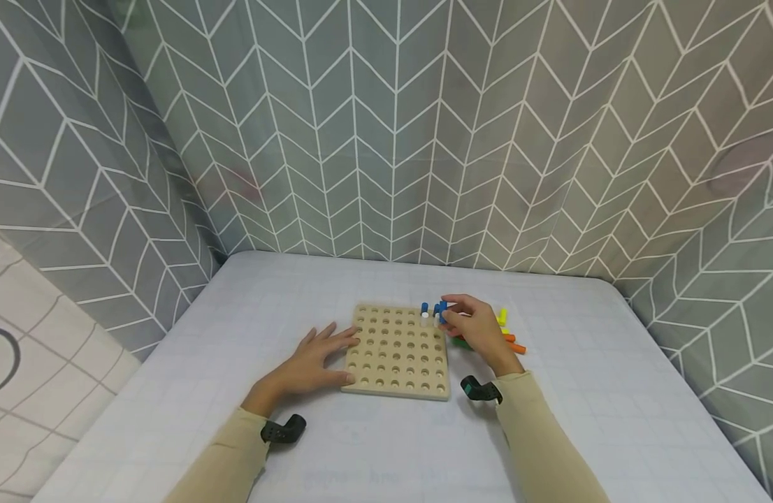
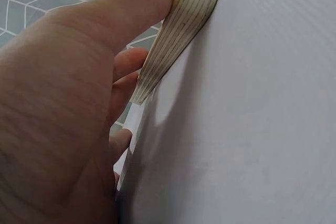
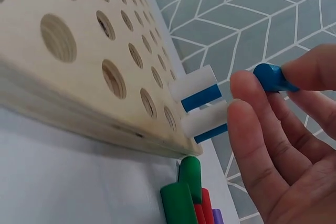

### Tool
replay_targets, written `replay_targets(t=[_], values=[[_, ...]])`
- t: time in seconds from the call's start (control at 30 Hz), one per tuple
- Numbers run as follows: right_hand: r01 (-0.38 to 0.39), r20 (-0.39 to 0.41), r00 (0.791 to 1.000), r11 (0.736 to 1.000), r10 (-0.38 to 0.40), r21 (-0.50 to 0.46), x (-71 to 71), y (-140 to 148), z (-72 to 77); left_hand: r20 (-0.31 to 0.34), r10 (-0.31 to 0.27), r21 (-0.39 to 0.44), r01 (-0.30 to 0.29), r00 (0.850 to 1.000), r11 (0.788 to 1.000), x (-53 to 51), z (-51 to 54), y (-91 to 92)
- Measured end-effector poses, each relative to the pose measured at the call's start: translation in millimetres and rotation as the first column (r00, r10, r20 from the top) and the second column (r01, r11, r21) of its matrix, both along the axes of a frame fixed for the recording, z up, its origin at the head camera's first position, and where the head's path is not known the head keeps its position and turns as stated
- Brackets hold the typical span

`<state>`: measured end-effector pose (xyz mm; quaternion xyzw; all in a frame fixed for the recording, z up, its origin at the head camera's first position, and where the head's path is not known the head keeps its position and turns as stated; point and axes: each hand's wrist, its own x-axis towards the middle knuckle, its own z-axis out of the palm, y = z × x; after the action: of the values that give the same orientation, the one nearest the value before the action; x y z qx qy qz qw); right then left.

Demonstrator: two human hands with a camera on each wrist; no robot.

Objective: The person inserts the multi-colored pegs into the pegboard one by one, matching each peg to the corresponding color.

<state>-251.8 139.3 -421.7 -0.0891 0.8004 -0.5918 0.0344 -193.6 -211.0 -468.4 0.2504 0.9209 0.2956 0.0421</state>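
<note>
A grey patterned backdrop [image 1: 386, 133] rises behind the white surface [image 1: 393, 447] bearing the holed board [image 1: 395, 351]; the left hand [image 1: 307, 363], grip spread, touches its left edge; the right hand [image 1: 479, 330], grip pinching a blue peg [image 3: 270, 77] near the board's far-right corner, partly hides coloured pegs [image 1: 516, 348]

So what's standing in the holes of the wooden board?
White pegs and blue pegs stand at the far right corner of the wooden board; their lower ends are hidden inside. In the head view, the right hand, holding another blue peg, partly covers that corner.
</note>
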Motion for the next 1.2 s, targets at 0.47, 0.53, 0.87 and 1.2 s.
replay_targets(t=[0.47,0.53,0.87,1.2], values=[[0.027,-0.011,1.000,0.998,-0.028,-0.058,-8.8,-12,2.8,0.000,0.001,0.003,-0.001,1.000,1.000,1.5,2.3,0.6],[0.026,-0.007,1.000,0.997,-0.027,-0.067,-9.9,-13,3.8,0.000,0.000,0.006,0.000,1.000,1.000,1.5,1.3,0.3],[0.025,0.000,1.000,0.993,-0.025,-0.114,-13.9,-19,5.0,0.010,0.007,-0.008,-0.006,1.000,1.000,1.0,2.1,1.1],[0.009,-0.036,0.999,0.994,-0.013,-0.107,-22.2,-26,6.2,0.005,0.003,0.006,-0.003,1.000,1.000,1.6,0.5,1.0]])
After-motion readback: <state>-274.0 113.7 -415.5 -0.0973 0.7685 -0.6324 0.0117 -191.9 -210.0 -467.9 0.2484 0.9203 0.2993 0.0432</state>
